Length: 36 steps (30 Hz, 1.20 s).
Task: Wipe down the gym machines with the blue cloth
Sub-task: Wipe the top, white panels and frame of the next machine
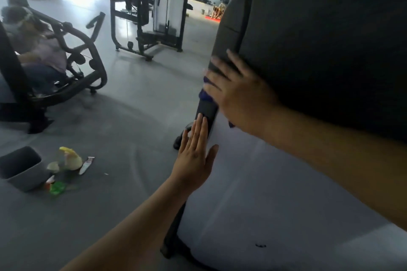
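Right hand (pixel 240 94) presses crumpled blue cloth (pixel 206 95) onto smooth dark rounded pad (pixel 330 50).

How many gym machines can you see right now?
3 clearly: the near machine at right, a black machine at left with a person at it, and a cable machine at centre back. The blurred background may hide more.

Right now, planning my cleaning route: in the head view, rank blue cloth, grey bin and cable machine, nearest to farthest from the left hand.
1. blue cloth, just above left hand, under right hand
2. grey bin, floor, lower left
3. cable machine, far back
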Motion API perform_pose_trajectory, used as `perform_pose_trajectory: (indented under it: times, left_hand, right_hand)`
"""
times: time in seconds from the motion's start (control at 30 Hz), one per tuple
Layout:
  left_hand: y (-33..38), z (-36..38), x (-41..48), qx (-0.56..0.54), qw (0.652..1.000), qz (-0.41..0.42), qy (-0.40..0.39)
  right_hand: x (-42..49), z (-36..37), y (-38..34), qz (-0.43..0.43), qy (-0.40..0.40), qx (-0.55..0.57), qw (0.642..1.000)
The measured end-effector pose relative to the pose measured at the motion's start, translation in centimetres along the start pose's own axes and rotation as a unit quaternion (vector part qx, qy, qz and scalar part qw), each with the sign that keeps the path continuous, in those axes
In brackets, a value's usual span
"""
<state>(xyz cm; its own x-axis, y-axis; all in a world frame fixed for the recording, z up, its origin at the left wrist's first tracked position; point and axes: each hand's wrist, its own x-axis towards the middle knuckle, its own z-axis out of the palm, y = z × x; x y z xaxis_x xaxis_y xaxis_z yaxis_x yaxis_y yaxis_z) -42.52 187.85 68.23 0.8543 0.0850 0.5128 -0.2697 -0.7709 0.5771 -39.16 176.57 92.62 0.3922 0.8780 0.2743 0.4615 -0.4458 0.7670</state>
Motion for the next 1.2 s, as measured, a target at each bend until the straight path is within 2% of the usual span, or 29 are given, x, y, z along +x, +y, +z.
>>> perform_pose_trajectory:
  times: [0.07,0.13,0.27,0.33,0.47,0.63,0.67,0.77,0.83,0.97,1.0,1.03,1.13,1.2]
  left_hand:
    - [-0.3,0.7,-0.7,-0.016,1.0,0.002,0.005]
    - [-1.1,1.9,-0.9,-0.026,1.0,0.007,0.017]
    - [-2.9,3.6,-0.6,-0.032,0.998,0.03,0.051]
    - [-3.3,3.8,-0.3,-0.025,0.996,0.054,0.061]
    - [-3.9,4.7,0.0,-0.03,0.991,0.086,0.099]
    - [-4.2,6.7,0.6,-0.08,0.976,0.117,0.167]
    - [-4.4,7.1,0.7,-0.086,0.972,0.121,0.183]
    - [-4.7,8.5,1.0,-0.089,0.959,0.129,0.237]
    - [-4.8,9.5,1.2,-0.088,0.952,0.132,0.262]
    - [-6.0,11.5,0.1,-0.073,0.946,0.161,0.273]
    - [-6.3,12.0,-0.4,-0.07,0.945,0.164,0.273]
    - [-6.7,12.5,-0.8,-0.065,0.944,0.165,0.277]
    - [-7.0,13.2,-1.2,-0.053,0.941,0.165,0.291]
    - [-7.0,13.3,-1.4,-0.064,0.942,0.166,0.283]
  right_hand:
    - [1.4,-1.3,2.4,0.071,0.062,0.004,0.996]
    - [1.3,-0.9,2.3,0.088,0.087,-0.022,0.992]
    - [-1.0,3.2,-4.5,-0.027,0.009,-0.074,0.997]
    - [-0.8,3.8,-4.9,-0.066,0.011,-0.087,0.994]
    - [0.6,3.2,-2.6,-0.007,0.08,-0.099,0.992]
    - [-1.5,5.8,-6.7,-0.097,0.031,-0.146,0.984]
    - [-1.1,5.4,-6.2,-0.086,0.055,-0.156,0.982]
    - [-0.2,4.4,-4.4,0.016,0.137,-0.175,0.975]
    - [-0.7,5.4,-5.7,0.033,0.153,-0.197,0.968]
    - [-3.7,7.9,-10.0,-0.126,0.085,-0.266,0.952]
    - [-3.7,7.4,-9.7,-0.14,0.087,-0.265,0.95]
    - [-3.1,6.7,-9.0,-0.123,0.097,-0.253,0.955]
    - [-1.2,3.8,-5.8,0.011,0.143,-0.141,0.979]
    - [-1.7,3.3,-6.4,0.072,0.169,-0.085,0.979]
